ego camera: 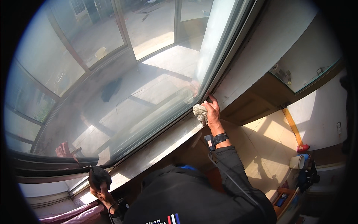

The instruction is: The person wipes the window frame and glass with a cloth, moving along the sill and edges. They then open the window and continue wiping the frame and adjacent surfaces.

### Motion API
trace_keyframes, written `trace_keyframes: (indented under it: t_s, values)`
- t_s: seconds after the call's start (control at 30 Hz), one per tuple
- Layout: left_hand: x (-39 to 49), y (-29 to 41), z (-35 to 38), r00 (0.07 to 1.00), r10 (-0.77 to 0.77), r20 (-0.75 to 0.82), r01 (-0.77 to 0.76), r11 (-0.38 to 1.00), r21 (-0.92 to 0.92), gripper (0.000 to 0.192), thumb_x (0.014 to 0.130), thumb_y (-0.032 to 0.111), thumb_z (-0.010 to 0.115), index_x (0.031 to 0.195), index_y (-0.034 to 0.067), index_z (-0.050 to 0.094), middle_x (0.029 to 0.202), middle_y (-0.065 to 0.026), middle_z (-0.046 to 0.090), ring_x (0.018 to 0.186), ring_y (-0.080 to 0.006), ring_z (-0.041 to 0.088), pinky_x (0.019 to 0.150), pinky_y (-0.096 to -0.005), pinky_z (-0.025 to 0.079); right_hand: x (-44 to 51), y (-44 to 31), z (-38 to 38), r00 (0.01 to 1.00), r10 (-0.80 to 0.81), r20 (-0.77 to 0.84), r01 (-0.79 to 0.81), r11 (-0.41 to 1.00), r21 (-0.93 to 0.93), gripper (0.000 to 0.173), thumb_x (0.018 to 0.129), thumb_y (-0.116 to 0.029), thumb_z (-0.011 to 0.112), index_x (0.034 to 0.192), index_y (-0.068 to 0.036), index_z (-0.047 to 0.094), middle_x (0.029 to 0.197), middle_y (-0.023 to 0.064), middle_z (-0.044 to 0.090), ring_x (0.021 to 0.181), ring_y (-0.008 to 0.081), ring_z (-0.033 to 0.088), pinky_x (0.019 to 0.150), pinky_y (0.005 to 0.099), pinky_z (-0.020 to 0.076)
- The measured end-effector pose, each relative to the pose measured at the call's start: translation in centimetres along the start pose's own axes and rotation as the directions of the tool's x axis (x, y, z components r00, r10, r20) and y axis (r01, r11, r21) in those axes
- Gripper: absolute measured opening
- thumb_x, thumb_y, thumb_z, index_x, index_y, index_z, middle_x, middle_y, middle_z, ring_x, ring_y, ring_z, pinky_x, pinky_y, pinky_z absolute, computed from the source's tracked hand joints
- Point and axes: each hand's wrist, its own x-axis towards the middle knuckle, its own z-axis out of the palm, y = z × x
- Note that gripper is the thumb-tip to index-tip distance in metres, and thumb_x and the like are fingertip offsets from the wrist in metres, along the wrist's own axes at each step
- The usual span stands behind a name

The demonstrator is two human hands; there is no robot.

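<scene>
A large glass window pane (156, 92) in a metal frame (229, 50) fills the view before me. My right hand (213, 112) grips a crumpled greyish-beige rag (200, 113) at the frame's lower right corner. One of its fingers reaches against the side of the frame. A dark, bunched cloth (101, 176) is in my left hand (101, 194), beside the lower left end of the window. Between my hands runs a pale windowsill (165, 141), partly sunlit. A strapped black device (214, 141) with a cable sits on my right wrist.
Pink fabric (81, 214) hangs at the lower left. At right are a brown wooden panel (251, 105) and a tiled floor (268, 140). A whitish bucket (296, 162), a red object (303, 148) and a wooden stool-like piece (284, 198) stand there. Beyond the glass is another framed window wall (131, 50).
</scene>
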Motion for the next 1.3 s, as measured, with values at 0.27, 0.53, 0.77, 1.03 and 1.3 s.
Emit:
trace_keyframes:
  t_s: [0.27, 0.53, 0.77, 1.03, 1.3]
  values:
    - [0.6, -1.3, -0.5, 1.000, 0.011, -0.022, -0.006, 0.977, 0.211, 0.058, 0.085, 0.008, 0.060, 0.141, -0.001, 0.052, 0.116, -0.0159, 0.068, 0.100, -0.0232, 0.066, 0.092, -0.0325, 0.052, 1.0, 0.4, 0.0, 1.000, -0.014, -0.019, 0.012, 0.991, -0.132, 0.063, 0.090, -0.019, 0.066, 0.147, -0.006, 0.044, 0.083, 0.0042, 0.069, 0.078, 0.0118, 0.064, 0.075, 0.0273, 0.0519]
    - [0.4, -2.0, -0.8, 0.998, -0.002, -0.065, 0.013, 0.985, 0.169, 0.056, 0.081, 0.007, 0.059, 0.137, 0.000, 0.055, 0.113, -0.0125, 0.067, 0.099, -0.0216, 0.065, 0.091, -0.0326, 0.051, 1.8, 1.4, 0.3, 0.983, -0.055, -0.175, 0.010, 0.969, -0.248, 0.056, 0.082, -0.020, 0.072, 0.132, -0.003, 0.056, 0.075, 0.0032, 0.064, 0.070, 0.0153, 0.060, 0.068, 0.0330, 0.0507]
    - [0.1, -2.5, -0.9, 0.966, 0.012, -0.257, 0.034, 0.984, 0.173, 0.054, 0.081, 0.008, 0.056, 0.134, -0.001, 0.057, 0.115, -0.0113, 0.066, 0.100, -0.0214, 0.064, 0.091, -0.0333, 0.051, 1.4, 1.7, 0.6, 0.988, -0.052, -0.147, 0.021, 0.978, -0.205, 0.054, 0.082, -0.018, 0.071, 0.132, -0.003, 0.055, 0.079, 0.0047, 0.064, 0.073, 0.0142, 0.060, 0.068, 0.0321, 0.0505]
    - [1.8, -2.0, -1.9, 0.935, 0.084, -0.345, 0.001, 0.971, 0.240, 0.050, 0.083, 0.005, 0.055, 0.133, 0.000, 0.058, 0.118, -0.0110, 0.065, 0.105, -0.0224, 0.063, 0.096, -0.0340, 0.050, -0.5, 1.3, 1.3, 1.000, 0.002, 0.004, -0.002, 0.999, -0.049, 0.047, 0.087, -0.013, 0.068, 0.130, -0.003, 0.052, 0.072, 0.0014, 0.061, 0.066, 0.0089, 0.057, 0.061, 0.0276, 0.0469]
    - [3.1, -6.8, -5.5, 0.857, 0.205, -0.473, -0.019, 0.929, 0.368, 0.046, 0.089, 0.002, 0.056, 0.134, 0.000, 0.058, 0.122, -0.0121, 0.064, 0.106, -0.0223, 0.062, 0.095, -0.0326, 0.050, -2.6, 1.7, 1.9, 0.977, 0.044, 0.209, -0.006, 0.984, -0.181, 0.048, 0.091, -0.009, 0.065, 0.134, 0.002, 0.046, 0.073, 0.0039, 0.063, 0.070, 0.0106, 0.060, 0.068, 0.0281, 0.0496]
